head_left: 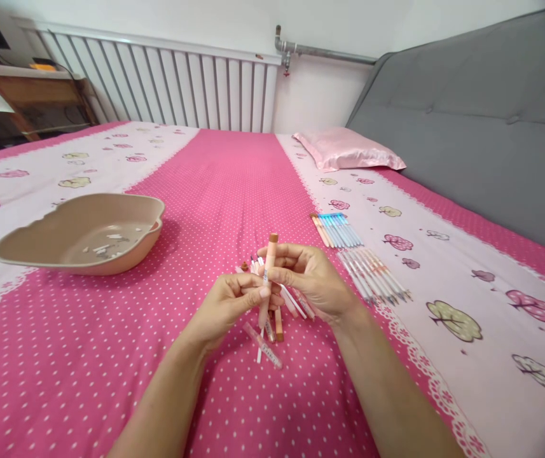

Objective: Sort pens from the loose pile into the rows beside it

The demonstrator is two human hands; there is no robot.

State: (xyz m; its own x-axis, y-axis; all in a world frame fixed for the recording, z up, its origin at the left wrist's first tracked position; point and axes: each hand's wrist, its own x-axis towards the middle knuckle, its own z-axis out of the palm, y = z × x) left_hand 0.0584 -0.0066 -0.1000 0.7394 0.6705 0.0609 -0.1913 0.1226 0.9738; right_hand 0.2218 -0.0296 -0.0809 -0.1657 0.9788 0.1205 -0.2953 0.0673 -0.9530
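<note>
Both of my hands are closed on one pen (271, 253), peach-coloured with a brown end, held nearly upright. My left hand (234, 302) pinches its lower part, while my right hand (313, 280) grips it higher up with thumb and fingers. Beneath and around my hands lies a loose heap of pen parts, partly hidden by the fingers. Among them are a clear pinkish tube (268, 353) with printing and a brown-ended piece (278, 326). Thin white sticks (297, 302) poke out on the right of the heap.
A beige basin (79, 264) with small white scraps stands at the left. To the right lie a row of blue and peach pens (338, 230) and a row of pale pens (374, 275). Further back are a pink pillow (348, 149), a radiator (167, 79) and a grey headboard (472, 121).
</note>
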